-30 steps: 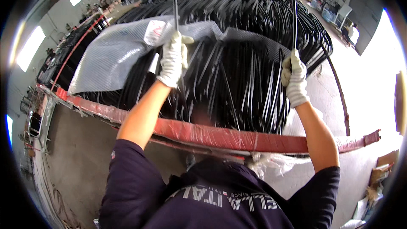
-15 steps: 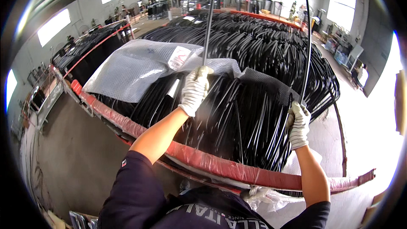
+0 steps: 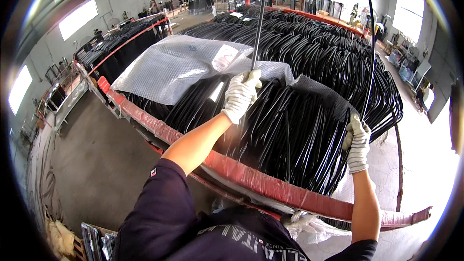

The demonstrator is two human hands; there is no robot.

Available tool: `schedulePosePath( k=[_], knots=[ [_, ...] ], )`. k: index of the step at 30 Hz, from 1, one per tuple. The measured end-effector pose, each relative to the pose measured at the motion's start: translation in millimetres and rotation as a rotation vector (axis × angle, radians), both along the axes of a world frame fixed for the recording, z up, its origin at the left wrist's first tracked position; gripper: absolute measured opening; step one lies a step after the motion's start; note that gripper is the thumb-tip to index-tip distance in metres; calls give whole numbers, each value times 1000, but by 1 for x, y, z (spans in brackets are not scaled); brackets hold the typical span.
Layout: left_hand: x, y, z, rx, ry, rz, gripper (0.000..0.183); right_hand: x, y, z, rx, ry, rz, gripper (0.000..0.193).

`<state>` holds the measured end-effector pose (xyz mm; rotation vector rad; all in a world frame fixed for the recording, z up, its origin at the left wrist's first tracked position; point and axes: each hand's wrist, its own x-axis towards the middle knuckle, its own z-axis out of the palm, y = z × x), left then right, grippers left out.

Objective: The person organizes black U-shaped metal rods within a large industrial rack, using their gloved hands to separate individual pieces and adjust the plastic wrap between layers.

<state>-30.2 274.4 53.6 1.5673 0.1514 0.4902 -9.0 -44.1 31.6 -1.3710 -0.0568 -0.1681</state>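
My left hand [image 3: 240, 97], in a striped white glove, is closed around a thin black bar [image 3: 261, 19] that rises past the upper edge of the picture. On the right, my gloved right hand [image 3: 357, 146] grips a second thin black bar [image 3: 371, 43], which also runs up out of view. Whether the two bars join above is hidden. Both hands are over a large pile of glossy black curved frames [image 3: 309, 140], packed side by side. Bubble wrap [image 3: 159, 70] with a white label covers the pile's left part and stretches in a strip between my hands.
A red plastic-wrapped rail [image 3: 261, 176] runs along the pile's near side, with loose clear film [image 3: 311, 229] hanging below it. Another rack of black frames [image 3: 123, 43] stands at far left. A person [image 3: 426, 97] is at the far right.
The whole scene has shifted right and slightly up in the picture as my view turned. Both hands keep their hold on the bars, with little movement against the pile.
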Motion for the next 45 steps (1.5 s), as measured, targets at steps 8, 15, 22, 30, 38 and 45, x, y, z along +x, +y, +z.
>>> schedulePosePath(
  k=[8,15,22,30,38,45],
  knots=[
    [9,5,-9,40,-60,-7,38,0,2,-7,-92,-58,-63,51],
    [10,8,-11,-14,-4,-45,42,4,1,-17,-193,-122,-97,52],
    [7,0,3,-101,-152,-19,23,-6,14,-1,-201,-187,-151,30],
    [20,14,-17,-58,-111,-53,36,0,6,-8,-244,-67,-78,39],
    [12,8,-12,-111,29,-43,36,11,5,-14,-287,-23,-89,33],
    [24,19,-36,-45,143,-83,31,36,-2,-41,-387,137,-57,28]
  ],
)
